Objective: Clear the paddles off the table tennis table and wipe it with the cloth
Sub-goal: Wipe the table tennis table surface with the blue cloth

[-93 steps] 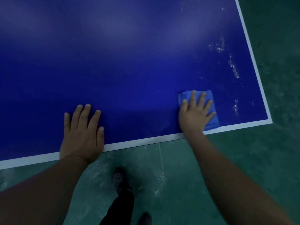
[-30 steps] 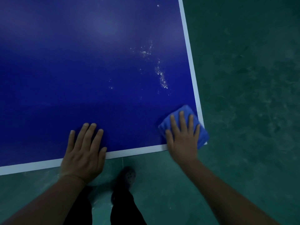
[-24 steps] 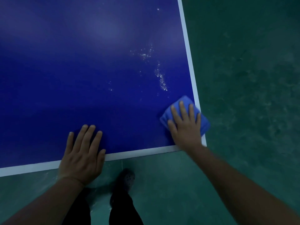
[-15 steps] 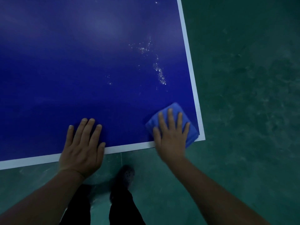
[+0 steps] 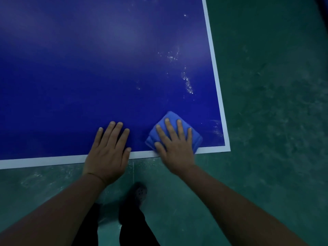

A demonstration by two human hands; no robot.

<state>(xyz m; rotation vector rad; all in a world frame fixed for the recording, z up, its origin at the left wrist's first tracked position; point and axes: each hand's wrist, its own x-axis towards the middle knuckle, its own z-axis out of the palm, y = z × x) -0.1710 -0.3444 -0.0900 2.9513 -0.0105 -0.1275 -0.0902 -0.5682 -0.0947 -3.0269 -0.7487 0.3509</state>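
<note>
Head view: the white speck trail (image 5: 187, 82) lies up and right of your right hand (image 5: 174, 148), running lengthwise up the frame alongside the table's (image 5: 71, 77) right white edge line, between centre right and upper right. Your right hand is nearer to it by far. That hand is flat, fingers spread and straight, pressing the folded blue cloth (image 5: 195, 137) onto the table at the lower-right corner. Your left hand (image 5: 108, 153) just beside it, flat and relaxed, palm over the near edge, holding nothing. No paddles in frame. Judgement: next stroke goes up-right.
</note>
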